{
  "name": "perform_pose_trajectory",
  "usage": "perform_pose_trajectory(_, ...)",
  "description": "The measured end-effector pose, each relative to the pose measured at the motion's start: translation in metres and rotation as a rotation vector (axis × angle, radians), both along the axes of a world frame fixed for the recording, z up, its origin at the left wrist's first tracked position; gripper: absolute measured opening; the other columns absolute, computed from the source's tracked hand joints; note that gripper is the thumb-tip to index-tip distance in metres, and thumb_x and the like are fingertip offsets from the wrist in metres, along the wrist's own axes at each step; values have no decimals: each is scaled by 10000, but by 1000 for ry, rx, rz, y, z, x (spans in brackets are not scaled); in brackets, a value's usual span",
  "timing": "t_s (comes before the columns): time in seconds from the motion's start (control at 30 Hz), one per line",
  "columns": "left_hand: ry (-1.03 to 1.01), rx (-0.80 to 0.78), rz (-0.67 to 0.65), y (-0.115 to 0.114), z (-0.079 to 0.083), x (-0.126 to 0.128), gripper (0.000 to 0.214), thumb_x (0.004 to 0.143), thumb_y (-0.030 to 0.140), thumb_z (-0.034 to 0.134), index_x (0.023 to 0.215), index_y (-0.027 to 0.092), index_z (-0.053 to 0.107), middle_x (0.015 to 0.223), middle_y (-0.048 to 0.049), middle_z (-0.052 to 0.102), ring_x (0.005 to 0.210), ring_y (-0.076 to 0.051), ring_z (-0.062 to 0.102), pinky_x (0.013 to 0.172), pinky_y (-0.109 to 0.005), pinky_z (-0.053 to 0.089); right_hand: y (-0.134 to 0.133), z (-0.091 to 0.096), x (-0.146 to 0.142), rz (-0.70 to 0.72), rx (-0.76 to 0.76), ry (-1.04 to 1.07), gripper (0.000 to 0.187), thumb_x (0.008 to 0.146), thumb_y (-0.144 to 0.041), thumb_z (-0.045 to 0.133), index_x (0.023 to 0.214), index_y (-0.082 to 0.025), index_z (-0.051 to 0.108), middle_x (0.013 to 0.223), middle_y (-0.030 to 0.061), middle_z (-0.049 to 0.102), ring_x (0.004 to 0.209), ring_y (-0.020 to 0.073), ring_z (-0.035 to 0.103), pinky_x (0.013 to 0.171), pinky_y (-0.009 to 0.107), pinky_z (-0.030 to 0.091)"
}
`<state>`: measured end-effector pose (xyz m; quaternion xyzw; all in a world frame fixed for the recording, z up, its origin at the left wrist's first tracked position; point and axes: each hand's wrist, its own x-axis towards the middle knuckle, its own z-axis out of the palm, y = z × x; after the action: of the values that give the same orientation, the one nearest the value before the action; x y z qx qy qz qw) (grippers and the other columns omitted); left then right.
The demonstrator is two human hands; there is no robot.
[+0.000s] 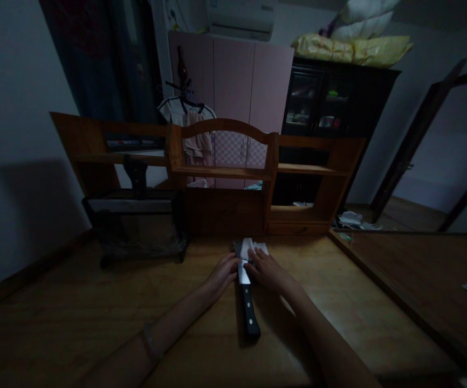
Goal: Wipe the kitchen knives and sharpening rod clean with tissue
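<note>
A kitchen knife (244, 274) lies on the wooden tabletop, its black riveted handle toward me and its blade pointing away. My left hand (224, 274) is at the left side of the blade, fingers curled together and gripping its edge. From the right, my right hand (266, 268) presses a white tissue or thin cloth (247, 248) against the upper blade, fingers bent over it. Part of the blade is hidden under the white piece and my fingers. Dim light makes the exact fingertip contact hard to see.
A black-framed knife rack (140, 229) holding another black-handled tool stands at the left. Behind the knife rises a wooden shelf unit (225, 173) on the table's far side. A raised wooden edge (379, 285) runs along the right. Pink wardrobe doors (233, 81) stand farther back.
</note>
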<state>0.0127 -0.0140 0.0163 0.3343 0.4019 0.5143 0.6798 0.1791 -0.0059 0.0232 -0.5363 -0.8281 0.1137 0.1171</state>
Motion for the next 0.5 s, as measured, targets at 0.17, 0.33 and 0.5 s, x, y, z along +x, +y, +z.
perform_pose_trajectory(0.17, 3, 6, -22, 1, 0, -1, 190, 718, 117, 631, 895, 171, 593, 845, -51, 673, 781, -158, 633, 740, -262, 470, -1, 1, 0, -1, -1, 1, 634, 915, -547, 305, 1426, -174, 281, 1474, 147, 294, 1379, 258, 207, 1087, 442, 204)
perform_pose_trajectory(0.33, -9, -17, -4, 0, 2, 0, 211, 726, 92, 621, 920, 169, 587, 847, -50, 674, 797, -153, 633, 743, -248, 471, -3, 4, -1, -9, 11, 3, 631, 913, -553, 299, 1416, -171, 303, 1460, 161, 318, 1365, 271, 242, 1079, 443, 213)
perform_pose_trajectory(0.5, -11, -23, 5, 0, 1, 0, 207, 727, 94, 625, 916, 167, 579, 855, -46, 669, 788, -145, 631, 741, -247, 474, -3, 3, -1, -2, 17, 0, 638, 910, -559, 298, 1403, -155, 322, 1459, 165, 317, 1357, 266, 264, 1072, 426, 230)
